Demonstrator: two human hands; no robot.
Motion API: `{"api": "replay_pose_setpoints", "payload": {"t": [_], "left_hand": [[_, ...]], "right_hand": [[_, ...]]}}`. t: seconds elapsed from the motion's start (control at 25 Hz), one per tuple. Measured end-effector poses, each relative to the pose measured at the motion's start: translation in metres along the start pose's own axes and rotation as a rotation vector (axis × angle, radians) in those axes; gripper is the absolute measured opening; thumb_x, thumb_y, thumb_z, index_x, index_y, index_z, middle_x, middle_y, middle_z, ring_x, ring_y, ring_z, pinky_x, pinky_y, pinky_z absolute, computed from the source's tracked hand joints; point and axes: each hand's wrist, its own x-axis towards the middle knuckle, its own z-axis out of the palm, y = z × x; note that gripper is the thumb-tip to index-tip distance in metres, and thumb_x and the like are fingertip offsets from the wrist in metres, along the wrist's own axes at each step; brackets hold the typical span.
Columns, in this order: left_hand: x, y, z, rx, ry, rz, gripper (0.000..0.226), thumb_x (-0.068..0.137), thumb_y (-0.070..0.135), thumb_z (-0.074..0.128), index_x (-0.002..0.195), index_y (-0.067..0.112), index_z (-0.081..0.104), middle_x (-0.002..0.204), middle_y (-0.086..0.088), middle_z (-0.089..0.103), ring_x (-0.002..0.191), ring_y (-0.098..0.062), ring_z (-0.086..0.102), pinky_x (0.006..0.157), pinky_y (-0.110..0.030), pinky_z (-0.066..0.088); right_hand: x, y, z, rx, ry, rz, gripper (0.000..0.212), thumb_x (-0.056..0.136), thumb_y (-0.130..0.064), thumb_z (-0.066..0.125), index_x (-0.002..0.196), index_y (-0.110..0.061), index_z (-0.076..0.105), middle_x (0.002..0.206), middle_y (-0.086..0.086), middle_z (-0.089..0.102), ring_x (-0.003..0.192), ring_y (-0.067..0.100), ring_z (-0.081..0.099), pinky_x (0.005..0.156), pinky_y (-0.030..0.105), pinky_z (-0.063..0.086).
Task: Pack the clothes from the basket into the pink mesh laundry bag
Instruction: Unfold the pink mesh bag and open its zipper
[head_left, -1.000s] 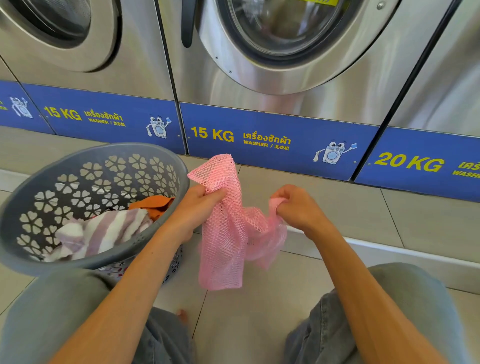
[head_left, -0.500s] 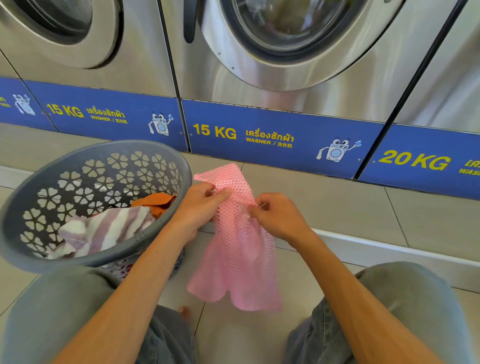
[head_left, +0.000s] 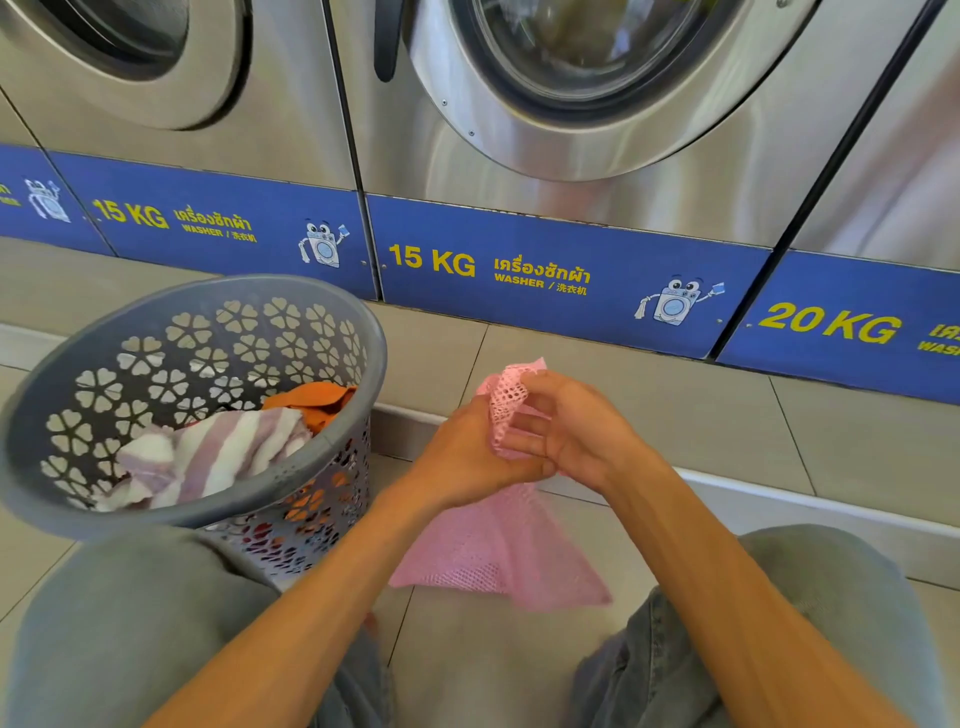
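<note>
The pink mesh laundry bag (head_left: 498, 561) hangs in front of me between my knees, its lower part spread just above the floor tiles. My left hand (head_left: 462, 457) and my right hand (head_left: 571, 431) are pressed close together, both pinching the bag's bunched top edge. To the left stands a grey plastic basket (head_left: 93, 364) with flower-shaped cut-outs. Inside it lie a pink-and-white striped towel (head_left: 208, 457) and an orange garment (head_left: 311, 400). More clothes show through the basket's wall holes.
A row of steel washing machines (head_left: 571, 156) with blue label strips stands directly ahead on a raised tiled step (head_left: 727, 431). My knees in grey trousers (head_left: 124, 623) frame the bottom of the view. Beige floor tiles lie below the bag.
My hands have come together at the bag's top, the right moving left. The bag, earlier held spread between them, now hangs lower and bunched at the top.
</note>
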Motion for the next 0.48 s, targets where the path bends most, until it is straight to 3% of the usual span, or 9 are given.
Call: {"api": "replay_pose_setpoints", "payload": {"t": [0.12, 0.24, 0.32, 0.4, 0.48], "left_hand": [[0.006, -0.004, 0.001, 0.060, 0.099, -0.038, 0.037, 0.080, 0.024, 0.075, 0.113, 0.026, 0.059, 0.103, 0.010, 0.069, 0.089, -0.010, 0.064, 0.066, -0.015, 0.044], [0.015, -0.012, -0.005, 0.017, 0.183, -0.169, 0.025, 0.092, 0.013, 0.055, 0.114, 0.015, 0.064, 0.107, -0.004, 0.070, 0.094, -0.022, 0.064, 0.072, -0.029, 0.048], [0.015, -0.010, -0.010, -0.123, 0.178, -0.249, 0.024, 0.095, 0.025, 0.052, 0.110, 0.016, 0.068, 0.105, -0.004, 0.072, 0.092, -0.022, 0.066, 0.081, -0.039, 0.051], [0.014, -0.007, -0.014, -0.212, 0.123, -0.272, 0.037, 0.093, 0.044, 0.053, 0.103, 0.015, 0.072, 0.099, -0.003, 0.075, 0.089, -0.021, 0.069, 0.088, -0.044, 0.053], [0.012, -0.005, -0.020, -0.298, 0.064, -0.293, 0.049, 0.085, 0.061, 0.058, 0.102, 0.018, 0.075, 0.098, -0.001, 0.077, 0.092, -0.021, 0.072, 0.090, -0.043, 0.054]], "right_hand": [[-0.003, 0.000, 0.001, -0.056, -0.046, -0.020, 0.020, 0.098, -0.013, 0.057, 0.113, -0.006, 0.069, 0.100, 0.012, 0.072, 0.085, 0.026, 0.068, 0.078, 0.039, 0.060], [-0.004, -0.007, -0.005, -0.263, 0.029, -0.093, 0.015, 0.098, -0.018, 0.060, 0.103, -0.013, 0.073, 0.099, 0.006, 0.072, 0.089, 0.021, 0.068, 0.080, 0.038, 0.057], [-0.004, -0.011, -0.008, -0.388, 0.135, -0.151, 0.014, 0.097, -0.020, 0.061, 0.092, -0.019, 0.074, 0.097, 0.001, 0.071, 0.087, 0.017, 0.065, 0.076, 0.036, 0.057], [-0.006, -0.012, -0.009, -0.456, 0.189, -0.199, 0.020, 0.097, -0.021, 0.061, 0.082, -0.024, 0.074, 0.088, -0.006, 0.069, 0.083, 0.012, 0.062, 0.074, 0.032, 0.056], [-0.008, -0.011, -0.009, -0.494, 0.172, -0.239, 0.021, 0.099, -0.025, 0.058, 0.090, -0.028, 0.077, 0.089, -0.017, 0.068, 0.086, 0.006, 0.062, 0.079, 0.030, 0.054]]}}
